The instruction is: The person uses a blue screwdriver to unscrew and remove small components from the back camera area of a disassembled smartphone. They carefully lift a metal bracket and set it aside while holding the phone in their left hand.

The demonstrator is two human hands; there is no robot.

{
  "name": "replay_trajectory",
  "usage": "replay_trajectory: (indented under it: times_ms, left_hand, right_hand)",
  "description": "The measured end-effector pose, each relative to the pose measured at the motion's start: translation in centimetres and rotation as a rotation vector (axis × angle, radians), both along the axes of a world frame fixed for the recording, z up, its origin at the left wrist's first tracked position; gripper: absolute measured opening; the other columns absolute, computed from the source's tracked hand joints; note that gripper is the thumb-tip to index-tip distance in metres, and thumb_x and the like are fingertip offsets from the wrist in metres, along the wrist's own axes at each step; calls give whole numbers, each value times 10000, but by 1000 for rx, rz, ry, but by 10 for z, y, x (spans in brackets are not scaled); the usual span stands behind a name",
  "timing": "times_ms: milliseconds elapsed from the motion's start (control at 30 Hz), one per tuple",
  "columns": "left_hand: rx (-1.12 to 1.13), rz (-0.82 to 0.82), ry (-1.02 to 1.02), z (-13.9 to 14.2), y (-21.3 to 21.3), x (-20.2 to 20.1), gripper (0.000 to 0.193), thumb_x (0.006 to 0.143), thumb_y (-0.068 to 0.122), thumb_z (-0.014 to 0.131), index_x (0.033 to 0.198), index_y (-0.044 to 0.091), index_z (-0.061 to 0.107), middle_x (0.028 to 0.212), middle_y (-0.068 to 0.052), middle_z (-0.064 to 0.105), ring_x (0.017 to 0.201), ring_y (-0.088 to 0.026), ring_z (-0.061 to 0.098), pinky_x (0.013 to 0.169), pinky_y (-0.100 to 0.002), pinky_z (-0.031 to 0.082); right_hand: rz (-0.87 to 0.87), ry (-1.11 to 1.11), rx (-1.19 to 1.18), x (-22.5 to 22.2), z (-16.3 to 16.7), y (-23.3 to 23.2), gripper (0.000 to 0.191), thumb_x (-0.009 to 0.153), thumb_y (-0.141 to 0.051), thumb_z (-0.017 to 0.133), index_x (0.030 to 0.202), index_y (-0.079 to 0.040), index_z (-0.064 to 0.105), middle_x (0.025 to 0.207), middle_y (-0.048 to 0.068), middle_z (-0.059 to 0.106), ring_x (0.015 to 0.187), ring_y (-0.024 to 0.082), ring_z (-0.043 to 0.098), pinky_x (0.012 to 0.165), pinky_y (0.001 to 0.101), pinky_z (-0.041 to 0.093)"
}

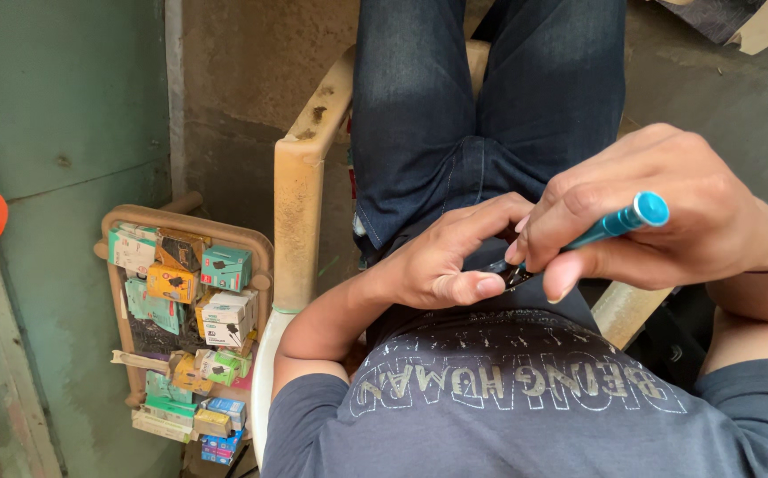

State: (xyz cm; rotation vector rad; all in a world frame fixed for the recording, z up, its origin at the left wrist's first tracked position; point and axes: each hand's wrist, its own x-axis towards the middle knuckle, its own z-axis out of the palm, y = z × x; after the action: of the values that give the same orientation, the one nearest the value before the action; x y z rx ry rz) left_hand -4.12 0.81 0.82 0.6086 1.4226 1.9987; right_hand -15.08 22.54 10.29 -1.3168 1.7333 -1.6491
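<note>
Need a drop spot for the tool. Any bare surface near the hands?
Bare: the chair armrest left of the jeans, and the concrete floor beyond the right hand. Crowded: the tray of small boxes, and the lap where the left hand and teal screwdriver meet.

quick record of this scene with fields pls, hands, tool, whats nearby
left hand: left hand cups a small dark object over the lap
right hand: right hand grips a teal screwdriver, tip on the dark object
seat: worn beige plastic chair
nearby: rack of small boxes on the person's left
clothing: blue jeans
</note>
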Motion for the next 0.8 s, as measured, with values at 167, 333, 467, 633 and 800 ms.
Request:
replay_trajectory:
  times_ms: [167, 333, 467, 633, 800]
  left_hand:
    - [5, 7, 24, 0, 2, 1, 624, 1028, 546, 558, 1368, 26, 507, 1205, -69, 594, 1090, -179, 590, 1010, -288, 465]
    - [6, -1, 20, 0, 3, 1, 619, 1023, 554, 546, 1347, 28, 509, 1180, -65, 582, 1073, -176, 584, 996, -287, 463]
    - [21, -4, 22, 1, 2, 0, 624, 1029, 558, 548, 1350, 23, 509, 1179, -61, 575, 1075, -174, 578, 999, -283, 458]
    - [23, -18, 26, 1, 1, -1, 624, 1030, 568, 548, 1331, 22, 516, 1197, -59, 570, 1079, -168, 572, 1003, -271, 452]
    - [28, -18, 34, 1, 2, -1, 656, 1014, 572, 557, 1344, 7, 519, 1245, -65, 578, 1122, -176, 574, 1038, -272, 443]
  right_hand:
    - [25, -83, -1, -1, -4, 2, 245, 858, -240, 776, 910, -21, 680, 825, 62, 745, 743, 164, 767, 631, 239, 600]
    - [19, -188, -54, 1, -10, 5, 248, 883, -232, 748, 903, 1, 663, 827, 86, 735, 754, 170, 773, 655, 248, 628]
    - [29, -311, -59, 1, -13, 8, 248, 900, -222, 750, 896, 13, 674, 815, 92, 738, 758, 193, 796, 679, 269, 664]
    - [-1, -365, -132, 5, -16, 10, 273, 916, -210, 737, 910, 52, 660, 822, 119, 722, 780, 230, 790, 736, 321, 695]
    - [19, -283, -148, 3, -18, 14, 286, 897, -233, 731, 907, 46, 669, 842, 138, 734, 821, 256, 816, 736, 335, 702]
